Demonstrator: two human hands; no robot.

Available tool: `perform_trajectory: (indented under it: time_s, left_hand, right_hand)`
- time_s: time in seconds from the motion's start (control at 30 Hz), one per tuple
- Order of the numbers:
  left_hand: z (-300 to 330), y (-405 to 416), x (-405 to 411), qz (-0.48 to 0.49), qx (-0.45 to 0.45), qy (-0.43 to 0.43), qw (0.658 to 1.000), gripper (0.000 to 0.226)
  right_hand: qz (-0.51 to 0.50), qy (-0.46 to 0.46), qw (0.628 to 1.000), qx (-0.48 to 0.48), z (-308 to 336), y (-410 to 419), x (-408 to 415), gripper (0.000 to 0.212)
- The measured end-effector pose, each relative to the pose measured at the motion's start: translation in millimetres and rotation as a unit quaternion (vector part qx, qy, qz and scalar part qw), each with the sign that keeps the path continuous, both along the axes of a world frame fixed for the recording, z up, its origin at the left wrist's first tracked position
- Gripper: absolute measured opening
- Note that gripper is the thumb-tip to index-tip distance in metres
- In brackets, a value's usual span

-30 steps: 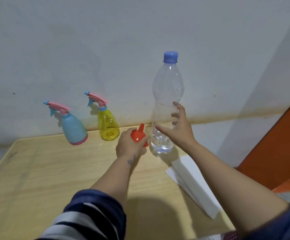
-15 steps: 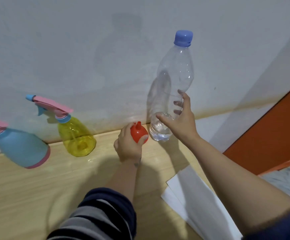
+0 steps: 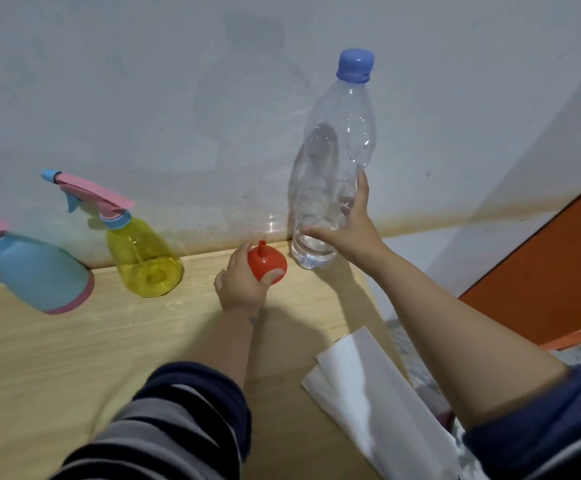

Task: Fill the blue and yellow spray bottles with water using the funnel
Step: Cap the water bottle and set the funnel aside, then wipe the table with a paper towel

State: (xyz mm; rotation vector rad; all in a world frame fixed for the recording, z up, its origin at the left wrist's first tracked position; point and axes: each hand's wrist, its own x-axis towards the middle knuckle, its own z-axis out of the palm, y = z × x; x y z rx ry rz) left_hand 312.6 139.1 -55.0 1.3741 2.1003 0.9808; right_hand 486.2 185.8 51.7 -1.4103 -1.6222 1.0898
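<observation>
The left hand [image 3: 238,285] grips the funnel [image 3: 266,263]; the right hand [image 3: 353,226] curls around the capped, nearly empty water bottle [image 3: 334,161], which could tip easily

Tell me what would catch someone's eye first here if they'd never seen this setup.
Probably the tall clear water bottle with its blue cap, standing near the table's far right corner with the right hand around its lower part. Just left of it, the left hand grips a bright red funnel, spout up. Further left, by the wall, stand the yellow spray bottle and the blue spray bottle, both capped with pink triggers.
</observation>
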Motion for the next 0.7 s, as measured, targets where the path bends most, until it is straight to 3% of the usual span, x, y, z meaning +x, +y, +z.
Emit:
perform_trajectory:
  time_s: [0.17,0.23,0.37,0.57,0.7]
  left_hand:
    - [16.9,-14.9,5.6,0.038,-0.011,-0.062,0.997,0.102]
    - [22.4,-33.9,15.5,0.049,-0.004,-0.032,0.998,0.100]
    - [26.6,-88.1,49.7,-0.006,0.003,0.065,0.998,0.074]
    - [19.7,-147.7,97.1,-0.124,-0.051,0.112,0.985,0.063]
    - [12.5,-175.7,118.8,-0.169,-0.125,0.184,0.960,0.066]
  right_hand:
    - [0.028,-0.048,0.997,-0.057,9.1,-17.9,17.0,0.134]
    - [0.032,-0.091,0.993,-0.069,14.5,-34.4,26.6,0.120]
    - [0.108,-0.247,0.961,-0.059,9.2,-77.5,51.9,0.071]
    - [0.131,-0.359,0.920,-0.084,-43.8,-141.5,93.9,0.047]
    - [0.097,-0.393,0.914,-0.022,-63.7,-176.6,115.7,0.038]
